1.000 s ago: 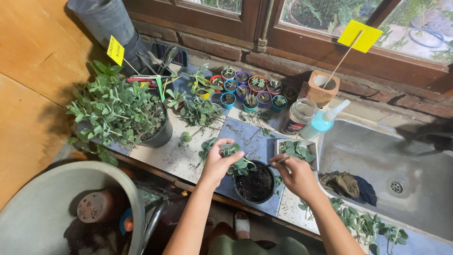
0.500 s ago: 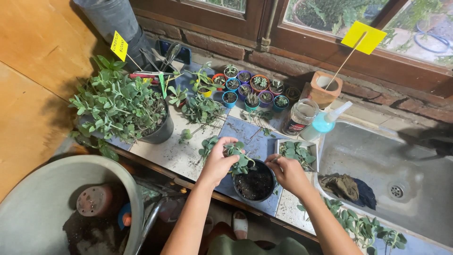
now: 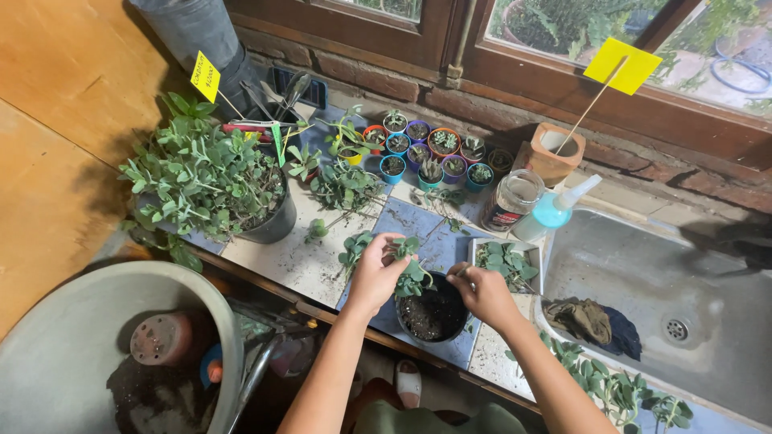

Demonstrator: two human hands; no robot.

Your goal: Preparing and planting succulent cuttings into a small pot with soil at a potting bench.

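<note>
Glossy tiled counter (image 3: 418, 219); black pot (image 3: 433, 309) seemingly plastic; rough brick sill (image 3: 482, 108); matt stone-like sink (image 3: 643, 273).

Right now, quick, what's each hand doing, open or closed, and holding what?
Left hand: closed on a leafy green cutting over the black pot.
Right hand: fingers curled at the pot's rim; what it holds cannot be told.
</note>
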